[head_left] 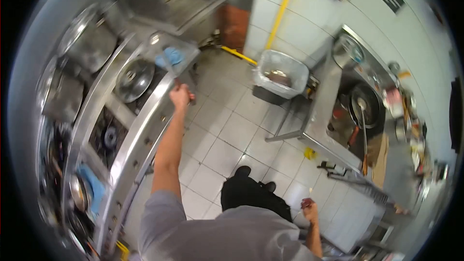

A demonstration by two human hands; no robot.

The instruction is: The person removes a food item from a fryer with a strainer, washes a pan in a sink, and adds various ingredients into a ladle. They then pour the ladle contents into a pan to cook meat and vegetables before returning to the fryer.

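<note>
The left hand (181, 95) reaches out, fingers curled on the stove (140, 135) edge as if steadying; the right hand (308, 209) hangs low, fingers closed around something small I can't identify.

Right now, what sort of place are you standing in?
Most likely a commercial kitchen: a long stainless steel cooking range with a wok on it, a steel counter opposite, and a white tiled floor.

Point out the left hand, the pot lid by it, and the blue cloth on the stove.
left hand (180, 95), head view, on the back of the hand.
pot lid (134, 78), head view, near its centre knob.
blue cloth (170, 57), head view, mid-fabric.
</note>
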